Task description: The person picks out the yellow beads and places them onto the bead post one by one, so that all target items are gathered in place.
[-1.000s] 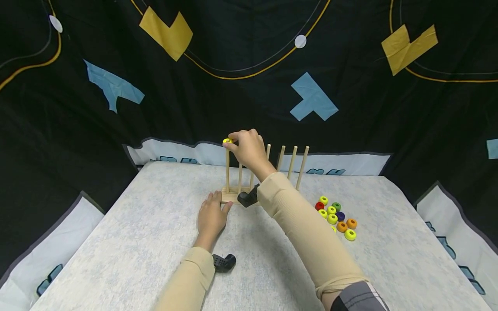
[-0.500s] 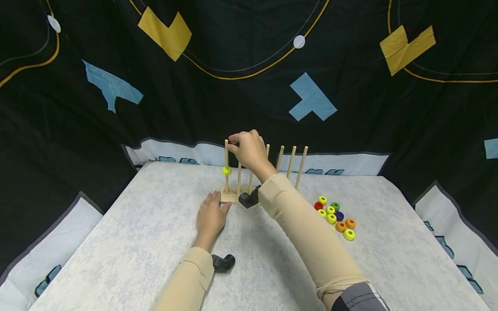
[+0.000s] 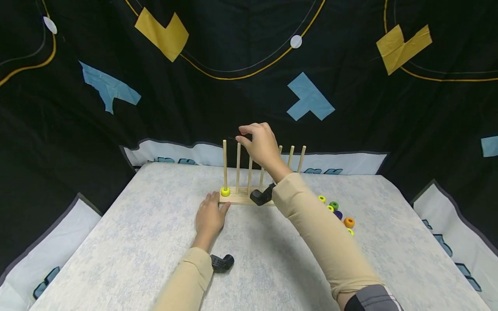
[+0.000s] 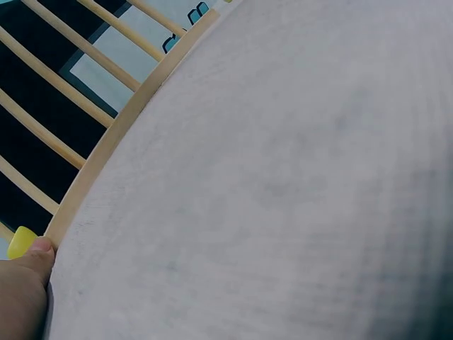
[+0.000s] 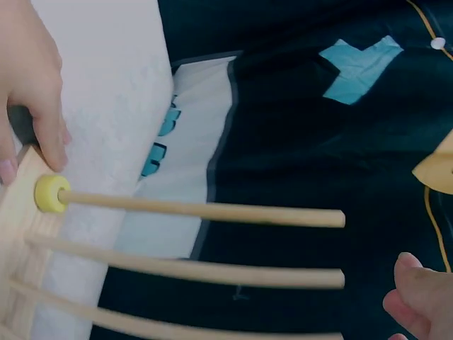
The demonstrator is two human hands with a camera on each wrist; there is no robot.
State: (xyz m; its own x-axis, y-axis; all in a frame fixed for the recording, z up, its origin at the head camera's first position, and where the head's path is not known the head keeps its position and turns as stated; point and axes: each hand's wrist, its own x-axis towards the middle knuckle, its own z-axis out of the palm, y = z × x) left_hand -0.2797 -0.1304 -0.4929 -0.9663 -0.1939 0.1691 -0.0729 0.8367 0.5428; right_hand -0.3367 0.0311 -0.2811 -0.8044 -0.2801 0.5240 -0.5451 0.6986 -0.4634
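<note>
Pale tabletop (image 3: 268, 272); my left hand (image 3: 210, 218) grips the peg rack (image 3: 239, 199), likely steadying it; my right hand (image 3: 262, 144) hovers empty, loosely spread; yellow bead (image 3: 225, 193) sits threaded.

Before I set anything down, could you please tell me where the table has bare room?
The table is bare left of the left hand, between left sleeve and right sleeve, and right of the loose beads. It is crowded at the pegged base and among those beads.
</note>
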